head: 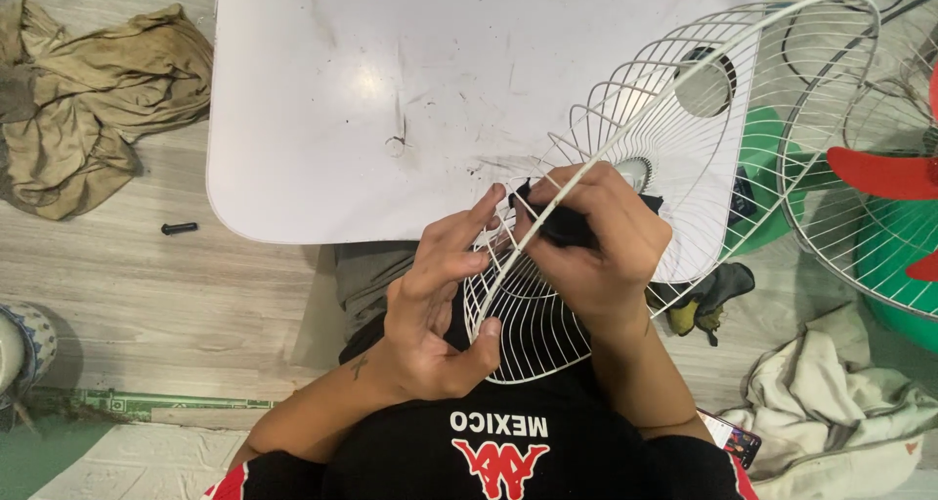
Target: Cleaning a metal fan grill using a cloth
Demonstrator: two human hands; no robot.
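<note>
The white wire fan guard leans tilted over the near edge of the white table. The left hand grips the guard's lower wires, thumb hooked around the rim. The right hand presses a black cloth clenched against the rim.

Fan guard leans across the surface, right side; both hands at its near rim. Crumpled cloth lies on the floor left, another cloth right.

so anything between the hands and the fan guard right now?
Partly. The left hand touches the white wire fan guard directly. A black cloth lies between the right hand and the wires, bunched under its fingers near the rim.
</note>
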